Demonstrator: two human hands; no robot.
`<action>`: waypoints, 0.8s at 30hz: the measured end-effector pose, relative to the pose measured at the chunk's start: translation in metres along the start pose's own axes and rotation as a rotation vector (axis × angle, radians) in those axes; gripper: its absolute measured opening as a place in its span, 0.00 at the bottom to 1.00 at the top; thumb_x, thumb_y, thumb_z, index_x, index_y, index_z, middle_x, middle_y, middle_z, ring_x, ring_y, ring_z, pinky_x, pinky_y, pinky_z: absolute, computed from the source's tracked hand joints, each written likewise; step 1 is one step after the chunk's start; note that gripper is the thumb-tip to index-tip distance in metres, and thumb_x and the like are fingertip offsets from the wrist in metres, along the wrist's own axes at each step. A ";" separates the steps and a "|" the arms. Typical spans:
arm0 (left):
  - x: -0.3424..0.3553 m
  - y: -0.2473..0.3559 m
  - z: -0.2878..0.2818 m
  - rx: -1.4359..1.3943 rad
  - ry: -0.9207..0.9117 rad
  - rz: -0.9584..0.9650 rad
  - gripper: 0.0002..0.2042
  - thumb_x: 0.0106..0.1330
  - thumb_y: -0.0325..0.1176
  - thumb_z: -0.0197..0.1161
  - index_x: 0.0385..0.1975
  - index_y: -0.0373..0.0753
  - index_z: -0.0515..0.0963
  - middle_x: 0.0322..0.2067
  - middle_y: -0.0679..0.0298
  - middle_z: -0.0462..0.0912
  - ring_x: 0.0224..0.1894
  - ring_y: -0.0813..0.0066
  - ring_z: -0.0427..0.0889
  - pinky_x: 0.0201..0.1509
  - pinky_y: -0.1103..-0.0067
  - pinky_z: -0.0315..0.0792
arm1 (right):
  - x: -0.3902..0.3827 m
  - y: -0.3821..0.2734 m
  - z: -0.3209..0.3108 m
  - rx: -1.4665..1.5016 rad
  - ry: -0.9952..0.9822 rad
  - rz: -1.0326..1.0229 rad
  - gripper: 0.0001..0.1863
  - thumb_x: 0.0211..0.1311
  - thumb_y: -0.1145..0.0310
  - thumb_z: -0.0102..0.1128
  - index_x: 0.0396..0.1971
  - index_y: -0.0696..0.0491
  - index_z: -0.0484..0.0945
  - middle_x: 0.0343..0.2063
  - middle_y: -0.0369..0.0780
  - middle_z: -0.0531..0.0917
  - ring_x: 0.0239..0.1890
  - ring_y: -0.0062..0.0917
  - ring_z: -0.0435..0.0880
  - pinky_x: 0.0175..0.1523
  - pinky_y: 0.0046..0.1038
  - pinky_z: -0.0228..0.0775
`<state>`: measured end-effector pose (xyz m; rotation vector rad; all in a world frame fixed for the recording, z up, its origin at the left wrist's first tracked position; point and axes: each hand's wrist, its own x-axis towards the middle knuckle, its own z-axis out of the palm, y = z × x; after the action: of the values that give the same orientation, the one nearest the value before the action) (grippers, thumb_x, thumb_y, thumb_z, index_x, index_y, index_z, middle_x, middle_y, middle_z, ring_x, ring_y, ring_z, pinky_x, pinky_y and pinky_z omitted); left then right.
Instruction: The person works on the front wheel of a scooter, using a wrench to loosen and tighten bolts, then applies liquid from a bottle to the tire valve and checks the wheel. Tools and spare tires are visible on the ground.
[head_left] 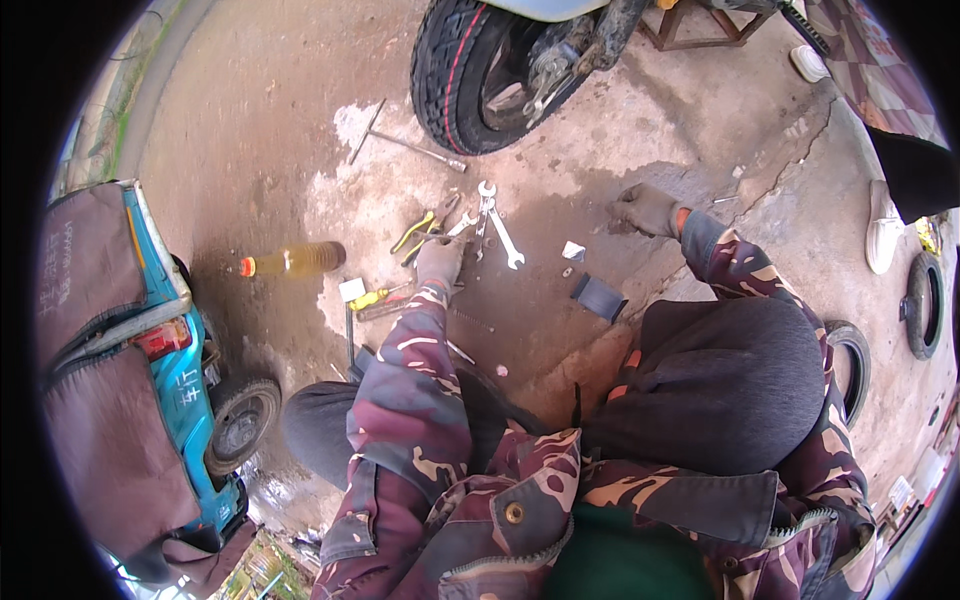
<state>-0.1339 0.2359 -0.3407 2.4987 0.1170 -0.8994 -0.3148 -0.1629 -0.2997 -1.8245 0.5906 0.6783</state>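
Lying beside the left hand (439, 261) are wrenches (501, 230)

The left hand (440, 262) partly hides the tools (462, 223) beneath it.

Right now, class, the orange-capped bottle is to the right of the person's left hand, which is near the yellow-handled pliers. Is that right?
No: the head view shows the orange-capped bottle to the left of the person's left hand, which is indeed near the yellow-handled pliers.
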 end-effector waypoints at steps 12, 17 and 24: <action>-0.061 -0.098 0.028 0.484 -0.299 -0.217 0.32 0.64 0.61 0.69 0.50 0.33 0.87 0.50 0.48 0.89 0.55 0.51 0.88 0.62 0.66 0.78 | 0.006 -0.039 0.031 -0.072 -0.057 -0.072 0.27 0.71 0.50 0.58 0.45 0.64 0.85 0.27 0.42 0.87 0.23 0.26 0.84 0.30 0.32 0.77; -0.078 -0.044 0.018 0.572 -0.321 -0.152 0.25 0.66 0.51 0.67 0.49 0.33 0.87 0.48 0.45 0.89 0.55 0.50 0.88 0.61 0.64 0.79 | 0.006 -0.046 0.030 -0.037 -0.084 -0.030 0.26 0.71 0.51 0.60 0.49 0.63 0.85 0.28 0.42 0.86 0.25 0.25 0.84 0.31 0.29 0.78; -0.084 0.079 0.008 -0.064 -0.205 0.410 0.13 0.68 0.40 0.69 0.36 0.33 0.81 0.32 0.54 0.89 0.34 0.63 0.89 0.42 0.69 0.80 | -0.021 -0.090 0.022 0.043 -0.124 -0.161 0.23 0.70 0.52 0.59 0.52 0.57 0.84 0.34 0.37 0.88 0.27 0.24 0.86 0.34 0.28 0.83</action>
<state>-0.1856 0.1688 -0.2616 2.2359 -0.4124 -0.9468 -0.2732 -0.1112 -0.2314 -1.7550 0.3694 0.6592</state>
